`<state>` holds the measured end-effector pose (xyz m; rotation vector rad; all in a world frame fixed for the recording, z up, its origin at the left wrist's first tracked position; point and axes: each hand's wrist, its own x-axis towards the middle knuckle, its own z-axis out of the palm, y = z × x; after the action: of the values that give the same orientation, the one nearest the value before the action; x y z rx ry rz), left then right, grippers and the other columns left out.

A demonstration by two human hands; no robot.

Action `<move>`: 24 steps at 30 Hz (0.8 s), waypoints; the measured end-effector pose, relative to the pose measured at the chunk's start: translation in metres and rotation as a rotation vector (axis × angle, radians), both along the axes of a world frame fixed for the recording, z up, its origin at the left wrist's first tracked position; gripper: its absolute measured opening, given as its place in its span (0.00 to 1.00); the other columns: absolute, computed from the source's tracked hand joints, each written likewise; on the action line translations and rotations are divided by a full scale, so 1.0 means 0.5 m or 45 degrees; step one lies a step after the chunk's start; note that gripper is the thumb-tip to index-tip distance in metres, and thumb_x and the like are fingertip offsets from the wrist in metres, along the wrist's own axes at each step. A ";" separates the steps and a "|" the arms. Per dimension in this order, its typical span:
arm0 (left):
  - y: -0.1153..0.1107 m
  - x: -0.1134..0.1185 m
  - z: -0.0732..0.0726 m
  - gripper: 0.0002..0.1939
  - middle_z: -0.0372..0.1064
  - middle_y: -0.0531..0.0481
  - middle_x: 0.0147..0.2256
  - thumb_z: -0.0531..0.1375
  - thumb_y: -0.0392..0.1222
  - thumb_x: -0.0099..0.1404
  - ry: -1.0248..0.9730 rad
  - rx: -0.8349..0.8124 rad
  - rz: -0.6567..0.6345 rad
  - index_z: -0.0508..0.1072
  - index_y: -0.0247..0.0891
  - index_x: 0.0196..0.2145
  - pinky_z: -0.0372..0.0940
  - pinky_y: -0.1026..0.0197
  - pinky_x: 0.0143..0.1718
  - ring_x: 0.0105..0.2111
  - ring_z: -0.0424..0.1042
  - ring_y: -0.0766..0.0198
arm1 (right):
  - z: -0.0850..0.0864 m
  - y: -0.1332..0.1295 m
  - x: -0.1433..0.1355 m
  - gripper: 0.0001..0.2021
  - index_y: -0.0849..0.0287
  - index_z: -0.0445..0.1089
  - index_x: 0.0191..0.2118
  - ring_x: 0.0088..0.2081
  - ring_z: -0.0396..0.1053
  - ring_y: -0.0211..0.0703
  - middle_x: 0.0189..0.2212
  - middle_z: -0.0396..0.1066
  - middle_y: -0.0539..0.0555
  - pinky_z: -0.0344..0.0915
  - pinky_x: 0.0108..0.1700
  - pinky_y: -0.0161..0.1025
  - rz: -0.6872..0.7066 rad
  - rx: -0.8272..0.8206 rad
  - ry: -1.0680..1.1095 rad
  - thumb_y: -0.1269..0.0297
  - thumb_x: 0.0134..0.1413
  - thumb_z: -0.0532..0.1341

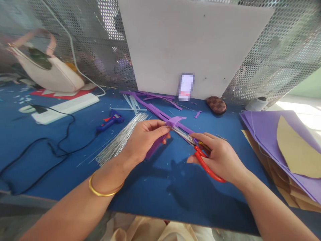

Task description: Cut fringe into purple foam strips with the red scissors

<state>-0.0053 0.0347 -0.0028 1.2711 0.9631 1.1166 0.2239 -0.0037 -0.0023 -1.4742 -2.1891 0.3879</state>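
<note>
My left hand [150, 135] pinches a purple strip [154, 148], paper or felt by its look, above the blue table. One end of it curls over the fingertips and the rest hangs below. My right hand [218, 154] grips red-handled scissors [205, 164], whose blades point left and meet the strip by my left fingers. Whether the blades are fully closed is hidden by the strip. Behind my hands lie long purple strips [160, 113]. A bundle of thin silvery wires [120, 140] rests on the table beside my left wrist.
A blue glue gun [110, 121] with a black cord lies left, near a white power strip [66, 108] and a pale handbag [50, 70]. A phone [186, 87] leans on the white board. Right are a checkered pouch [216, 105] and stacked purple sheets [265, 134].
</note>
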 end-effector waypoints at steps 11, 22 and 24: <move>0.000 0.002 0.002 0.05 0.72 0.54 0.23 0.66 0.42 0.59 -0.011 -0.029 -0.016 0.78 0.38 0.30 0.64 0.68 0.27 0.22 0.67 0.71 | 0.000 0.000 -0.003 0.25 0.56 0.71 0.51 0.28 0.64 0.38 0.31 0.70 0.50 0.61 0.30 0.36 0.018 -0.022 0.044 0.49 0.49 0.67; 0.000 0.001 0.000 0.05 0.72 0.54 0.23 0.66 0.42 0.59 0.013 -0.027 0.001 0.79 0.38 0.30 0.64 0.68 0.27 0.22 0.67 0.70 | -0.001 -0.001 -0.002 0.24 0.56 0.72 0.50 0.26 0.63 0.38 0.30 0.70 0.50 0.61 0.29 0.35 0.028 -0.014 0.060 0.49 0.49 0.66; 0.000 0.001 -0.001 0.06 0.72 0.53 0.24 0.65 0.43 0.59 0.021 -0.020 0.008 0.79 0.38 0.30 0.64 0.67 0.28 0.22 0.67 0.70 | -0.001 0.000 -0.001 0.24 0.56 0.72 0.50 0.26 0.63 0.37 0.30 0.70 0.50 0.61 0.28 0.35 0.033 -0.005 0.058 0.49 0.50 0.66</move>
<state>-0.0046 0.0345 -0.0033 1.2670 0.9871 1.1027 0.2233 -0.0039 -0.0030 -1.4264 -2.1749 0.4309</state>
